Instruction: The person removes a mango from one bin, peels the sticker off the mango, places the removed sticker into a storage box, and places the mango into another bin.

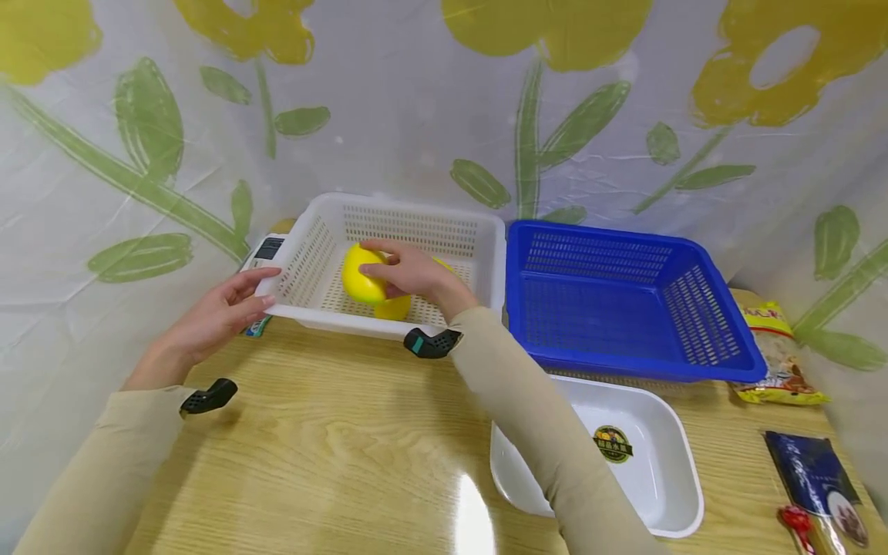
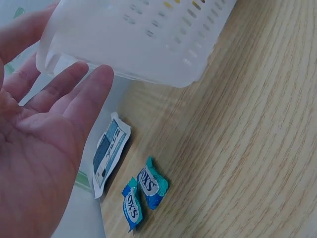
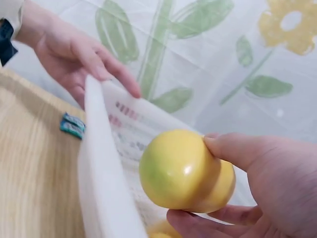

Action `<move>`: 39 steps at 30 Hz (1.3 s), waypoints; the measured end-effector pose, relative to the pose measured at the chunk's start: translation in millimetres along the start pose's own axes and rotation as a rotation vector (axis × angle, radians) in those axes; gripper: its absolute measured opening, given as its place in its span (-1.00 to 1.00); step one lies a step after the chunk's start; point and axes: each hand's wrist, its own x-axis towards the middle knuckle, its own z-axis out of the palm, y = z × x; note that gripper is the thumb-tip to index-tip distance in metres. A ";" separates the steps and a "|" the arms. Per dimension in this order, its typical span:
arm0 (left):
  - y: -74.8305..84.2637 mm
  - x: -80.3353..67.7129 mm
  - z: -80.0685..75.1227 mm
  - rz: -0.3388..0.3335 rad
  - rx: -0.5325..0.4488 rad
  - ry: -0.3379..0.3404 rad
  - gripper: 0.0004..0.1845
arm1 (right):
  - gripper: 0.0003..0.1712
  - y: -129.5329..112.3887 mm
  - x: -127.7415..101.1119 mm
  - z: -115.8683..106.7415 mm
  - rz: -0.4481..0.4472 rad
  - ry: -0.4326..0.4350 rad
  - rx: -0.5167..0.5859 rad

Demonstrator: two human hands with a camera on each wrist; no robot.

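A yellow fruit (image 1: 362, 276) is held above the floor of the white basket (image 1: 486, 231), at its near left part, gripped by the right hand (image 1: 409, 271) with fingers curled over the top and thumb beneath, so that it is kept clear of a second yellow fruit (image 1: 392, 308) lying below. The basket's left corner is touched by the left hand (image 1: 220, 314), fingers straight and slightly apart, apparently to steady it. To the right a blue basket (image 1: 721, 354) is set, and nearer, a white tray (image 1: 676, 455). Blue candy wrappers (image 2: 144, 194) lie on the wooden table (image 1: 333, 447) by the left hand.
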 end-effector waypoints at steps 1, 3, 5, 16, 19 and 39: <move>0.4 0.4 0.0 -0.003 0.009 0.003 -0.41 | -0.37 -1.3 2.5 4.8 -0.007 -0.010 -0.006; 0.9 0.6 -0.4 -0.012 0.034 0.016 -0.41 | -0.37 -4.1 6.6 14.5 -0.011 -0.035 -0.010; 1.1 0.6 -0.6 -0.019 0.037 0.020 -0.41 | -0.36 -5.7 10.0 22.5 0.002 -0.043 -0.050; 0.8 0.4 -0.6 -0.007 -0.009 0.011 -0.42 | -0.37 -0.2 18.8 33.2 0.066 0.009 -0.187; 1.0 0.2 -0.5 0.002 -0.016 0.006 -0.42 | -0.37 3.2 21.6 32.6 0.072 0.020 -0.283; 1.3 0.4 -0.5 -0.007 0.023 0.003 -0.42 | -0.36 10.4 31.5 30.0 0.110 -0.012 -0.364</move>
